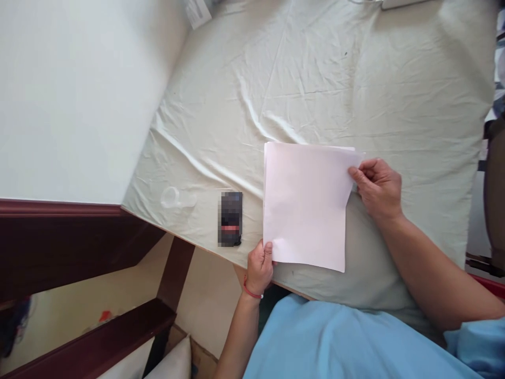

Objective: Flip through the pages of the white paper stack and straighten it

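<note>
A small stack of white paper sheets (305, 205) lies over the cloth-covered table in front of me. My left hand (261, 267), with a red string bracelet at the wrist, grips the stack's near left corner, thumb on top. At the far right corner my right hand (376, 188) pinches the paper between thumb and fingers, and that corner is lifted and bent. The edges of more sheets show beneath the top one along the left and far sides. How many sheets each hand holds I cannot tell.
Left of the paper lies a dark, pixelated phone-like object (230, 219). Beyond it is a clear plastic piece with a ring end (170, 197). A wrinkled pale green cloth (307, 68) covers the table. A white wall (79, 95) borders the left; a dark chair (495, 195) stands right.
</note>
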Demonstrator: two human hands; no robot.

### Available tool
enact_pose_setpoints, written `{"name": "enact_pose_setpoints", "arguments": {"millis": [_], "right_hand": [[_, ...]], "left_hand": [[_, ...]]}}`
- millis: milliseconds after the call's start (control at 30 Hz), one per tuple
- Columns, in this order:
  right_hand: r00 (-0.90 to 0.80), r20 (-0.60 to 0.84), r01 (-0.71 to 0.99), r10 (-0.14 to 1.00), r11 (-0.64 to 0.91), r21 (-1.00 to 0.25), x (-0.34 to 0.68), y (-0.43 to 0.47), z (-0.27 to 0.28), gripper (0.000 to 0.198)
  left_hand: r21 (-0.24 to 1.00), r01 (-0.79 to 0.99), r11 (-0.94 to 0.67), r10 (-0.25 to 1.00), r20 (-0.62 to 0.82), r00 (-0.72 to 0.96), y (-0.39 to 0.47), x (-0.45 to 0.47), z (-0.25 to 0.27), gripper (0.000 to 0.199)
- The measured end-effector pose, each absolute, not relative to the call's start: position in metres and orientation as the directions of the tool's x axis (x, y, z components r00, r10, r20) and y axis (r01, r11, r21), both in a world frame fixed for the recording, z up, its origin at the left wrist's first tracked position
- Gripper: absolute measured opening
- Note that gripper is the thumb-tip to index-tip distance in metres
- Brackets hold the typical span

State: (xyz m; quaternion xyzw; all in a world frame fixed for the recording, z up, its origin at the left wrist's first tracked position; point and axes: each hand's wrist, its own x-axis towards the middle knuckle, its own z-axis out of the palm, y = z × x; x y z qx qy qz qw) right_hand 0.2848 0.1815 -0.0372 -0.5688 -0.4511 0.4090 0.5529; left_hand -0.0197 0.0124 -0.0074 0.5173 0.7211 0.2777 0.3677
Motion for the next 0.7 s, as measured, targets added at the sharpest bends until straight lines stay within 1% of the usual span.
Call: {"name": "enact_pose_setpoints", "arguments": {"millis": [100, 167, 200, 267, 300, 367, 467, 533, 600, 700], "right_hand": [[0.253, 0.129, 0.179, 0.959, 0.085, -0.980, 0.283, 0.179, -0.029, 0.027], [0.262, 0.211, 0.259, 0.942, 0.142, -0.955, 0.282, 0.178, -0.023, 0.030], [0.261, 0.233, 0.284, 0.937, 0.156, -0.946, 0.282, 0.178, -0.022, 0.033], [0.253, 0.212, 0.289, 0.944, 0.135, -0.948, 0.282, 0.177, -0.022, 0.036], [0.252, 0.181, 0.264, 0.951, 0.112, -0.958, 0.282, 0.177, -0.024, 0.034], [0.257, 0.116, 0.161, 0.959, 0.076, -0.984, 0.282, 0.177, -0.030, 0.028], [0.254, 0.052, -0.029, 0.966, 0.061, -0.998, 0.283, 0.177, -0.037, 0.033], [0.228, 0.039, -0.097, 0.973, 0.063, -0.993, 0.283, 0.178, -0.036, 0.031], [0.175, 0.043, -0.141, 0.984, 0.068, -0.988, 0.283, 0.177, -0.030, 0.035], [0.013, 0.015, -0.212, 1.000, 0.017, -0.977, 0.287, 0.173, -0.017, 0.038]], "left_hand": [[0.789, 0.513, 0.338, 0.941, -0.266, -0.211, 0.012, -0.020, -0.008, 0.060], [0.795, 0.491, 0.357, 0.934, -0.284, -0.219, 0.011, -0.020, -0.009, 0.061], [0.797, 0.481, 0.366, 0.930, -0.291, -0.224, 0.011, -0.020, -0.010, 0.062], [0.803, 0.460, 0.379, 0.924, -0.301, -0.237, 0.011, -0.019, -0.010, 0.062], [0.805, 0.452, 0.383, 0.922, -0.303, -0.241, 0.011, -0.019, -0.010, 0.062], [0.807, 0.445, 0.387, 0.920, -0.305, -0.246, 0.012, -0.018, -0.009, 0.062], [0.803, 0.453, 0.388, 0.920, -0.306, -0.246, 0.013, -0.018, -0.008, 0.064], [0.802, 0.454, 0.389, 0.919, -0.306, -0.248, 0.013, -0.017, -0.009, 0.065], [0.805, 0.444, 0.394, 0.917, -0.310, -0.252, 0.013, -0.017, -0.009, 0.065], [0.809, 0.425, 0.406, 0.911, -0.323, -0.255, 0.012, -0.017, -0.010, 0.064]]}}
